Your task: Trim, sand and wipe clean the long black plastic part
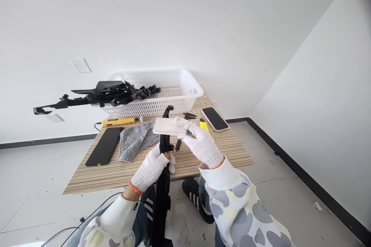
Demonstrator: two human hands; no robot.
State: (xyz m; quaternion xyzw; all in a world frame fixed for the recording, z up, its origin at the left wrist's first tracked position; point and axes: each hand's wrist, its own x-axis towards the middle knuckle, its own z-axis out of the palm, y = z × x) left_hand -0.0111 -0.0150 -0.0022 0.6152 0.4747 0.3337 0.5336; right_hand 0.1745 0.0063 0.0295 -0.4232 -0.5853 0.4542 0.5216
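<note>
My left hand (152,166), in a white knit glove, is wrapped round a long black plastic bracket (164,150) that stands upright from my lap past the table's front edge. My gloved right hand (199,142) grips a flat pale beige block (165,126) and holds it across the upper part of the bracket. A small black part (178,144) shows just below the right hand's fingers.
On the striped wooden table (116,171) lie a black phone (104,145), a grey cloth (135,140), a yellow-handled tool (118,121), a yellow piece (204,125) and a second phone (215,118). A white basket (174,88) behind them holds several black brackets (100,94) sticking out left.
</note>
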